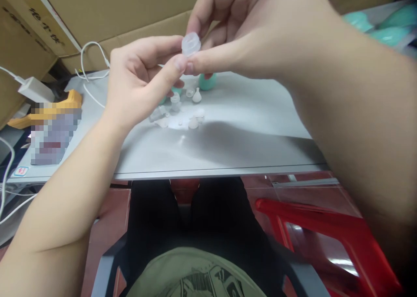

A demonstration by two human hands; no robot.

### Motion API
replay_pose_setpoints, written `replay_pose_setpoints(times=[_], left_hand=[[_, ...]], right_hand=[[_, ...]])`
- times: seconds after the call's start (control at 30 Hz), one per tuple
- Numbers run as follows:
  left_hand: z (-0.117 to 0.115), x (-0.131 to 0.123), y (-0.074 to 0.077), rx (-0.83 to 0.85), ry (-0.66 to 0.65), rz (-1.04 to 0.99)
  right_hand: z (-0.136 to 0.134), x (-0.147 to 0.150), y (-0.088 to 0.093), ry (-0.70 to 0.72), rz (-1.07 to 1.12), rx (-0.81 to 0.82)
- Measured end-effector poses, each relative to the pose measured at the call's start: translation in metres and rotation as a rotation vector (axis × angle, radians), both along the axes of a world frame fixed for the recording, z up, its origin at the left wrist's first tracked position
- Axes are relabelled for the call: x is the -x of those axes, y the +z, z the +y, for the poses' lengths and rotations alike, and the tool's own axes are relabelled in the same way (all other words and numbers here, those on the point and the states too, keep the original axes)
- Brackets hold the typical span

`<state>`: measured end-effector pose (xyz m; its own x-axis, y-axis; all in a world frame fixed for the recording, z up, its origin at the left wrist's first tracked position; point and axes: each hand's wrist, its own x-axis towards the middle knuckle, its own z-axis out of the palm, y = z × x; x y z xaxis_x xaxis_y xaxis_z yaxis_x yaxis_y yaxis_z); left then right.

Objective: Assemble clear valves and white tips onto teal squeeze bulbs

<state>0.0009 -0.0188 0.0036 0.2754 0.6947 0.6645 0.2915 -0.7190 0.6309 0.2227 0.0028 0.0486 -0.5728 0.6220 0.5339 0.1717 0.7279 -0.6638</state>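
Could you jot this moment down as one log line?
left hand: pinching clear plastic piece | right hand: pinching same piece | piece: held above grey table | on table: white bulb-shaped part, mint-green part

The small, round, translucent plastic piece looked glossy to me, the flat grey counter smooth, the brown cardboard panel matt, the red plastic chair shiny.

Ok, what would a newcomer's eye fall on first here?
Probably the bright red plastic seat at lower right. Then the small translucent round plastic piece held between the left hand and right hand near top centre, above the light grey table. Rounded mint-green objects at the upper right edge also stand out.
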Motion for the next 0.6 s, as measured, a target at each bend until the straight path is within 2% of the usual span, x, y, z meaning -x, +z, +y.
replay_pose_setpoints(times=[0.13,0.2,0.33,0.43,0.6], left_hand=[[0.003,0.000,-0.004,0.103,-0.002,-0.089],[0.002,0.000,-0.004,0.149,-0.031,-0.148],[0.001,-0.006,-0.006,0.209,-0.078,-0.189],[0.002,-0.012,-0.009,0.155,-0.054,-0.092],[0.006,-0.021,-0.003,0.093,0.032,0.087]], right_hand=[[-0.001,0.007,-0.008,-0.151,-0.027,-0.142],[-0.001,0.008,-0.012,-0.177,-0.049,-0.181],[0.003,0.004,-0.027,-0.052,0.114,-0.059],[0.004,0.000,-0.038,-0.040,0.276,0.020],[0.003,-0.002,-0.042,-0.058,0.355,0.063]])
